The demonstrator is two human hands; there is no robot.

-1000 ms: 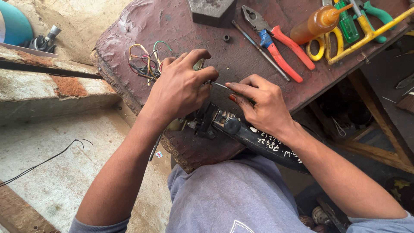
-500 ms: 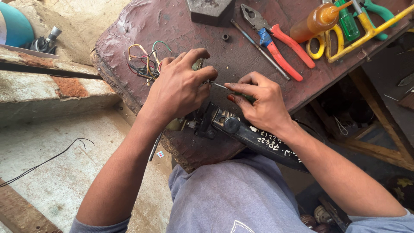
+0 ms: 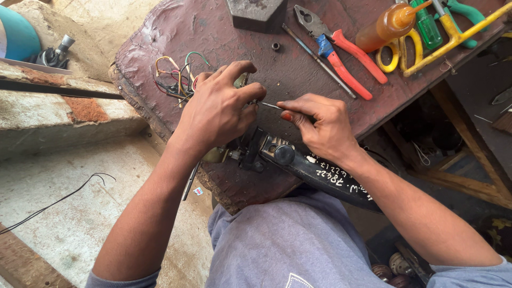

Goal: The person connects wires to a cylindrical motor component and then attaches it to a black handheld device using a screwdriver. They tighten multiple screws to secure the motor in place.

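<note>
On the one workbench [image 3: 224, 32], two hands [image 3: 216, 109] [image 3: 325, 125] pinch one thin metal rod [image 3: 271, 106] over one black tool [image 3: 314, 170].

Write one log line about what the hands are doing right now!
left hand: grips small part by coloured wires | right hand: pinches thin metal tool | black handlebar piece: lies under both hands

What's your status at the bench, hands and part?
Left hand gripping the wired part. Right hand pinching a thin metal tool, tip at the left fingers. Black handle unit lies under both hands. Pliers sit apart.
</note>
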